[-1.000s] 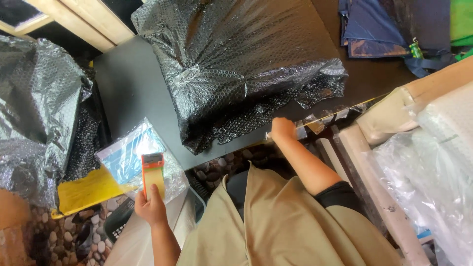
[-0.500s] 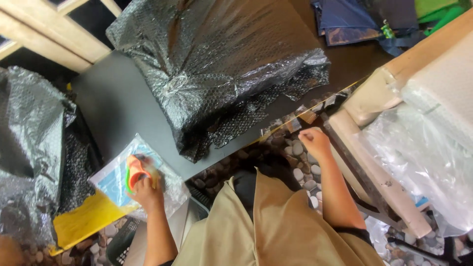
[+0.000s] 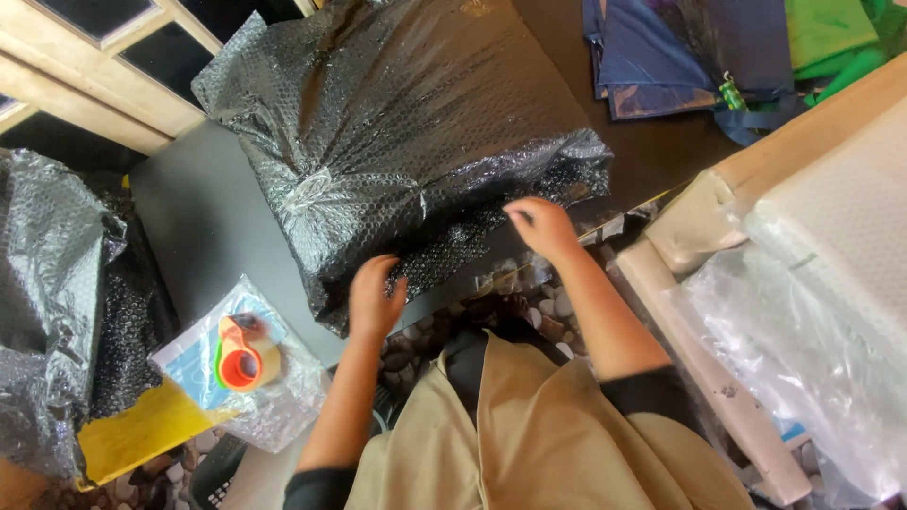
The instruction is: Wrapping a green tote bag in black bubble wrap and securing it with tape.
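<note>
A large parcel wrapped in black bubble wrap (image 3: 397, 142) lies on a dark table (image 3: 213, 227). My left hand (image 3: 376, 297) rests on the parcel's near edge, fingers spread on the loose wrap. My right hand (image 3: 540, 227) touches the same edge further right, fingers bent over the wrap. An orange tape dispenser (image 3: 246, 354) with a roll of tan tape lies on a clear plastic bag (image 3: 274, 397) at the table's near left corner, apart from both hands.
More black bubble wrap (image 3: 57, 293) is heaped at the left, with a yellow sheet (image 3: 142, 430) below it. Blue and green fabric (image 3: 699, 47) lies at the far right. A wrapped wooden frame (image 3: 803, 246) stands to the right. Pebbled floor shows below.
My left hand has let go of the tape dispenser, which now lies on the plastic bag, and moved to the parcel's edge. My right hand rose from below the table edge onto the wrap.
</note>
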